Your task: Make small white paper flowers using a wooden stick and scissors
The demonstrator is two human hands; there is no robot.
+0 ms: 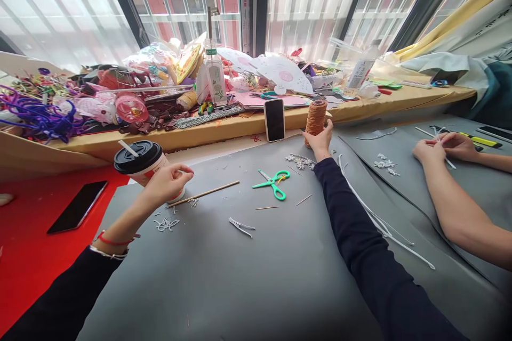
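My right hand (321, 141) is wrapped round the lower part of an upright spool of brown twine (316, 117) at the back of the grey table. My left hand (170, 180) is in front of a lidded paper cup (140, 162), its fingers curled together in a pinch; whatever is between them is too small to make out. Below it a thin wooden stick (212, 192) lies slantwise beside white clippings (166, 224). Green-handled scissors (274, 184) rest with blades slightly apart between my hands. Small white flower shapes (302, 162) lie just below my right hand.
A phone (274, 120) leans against the cluttered ledge (360, 112). Another phone (78, 206) lies on the red surface at left. Long white strips (380, 224) run beside my right sleeve. At right, another person's hands (444, 149) hold white strips. White bent pieces (241, 226) lie centrally.
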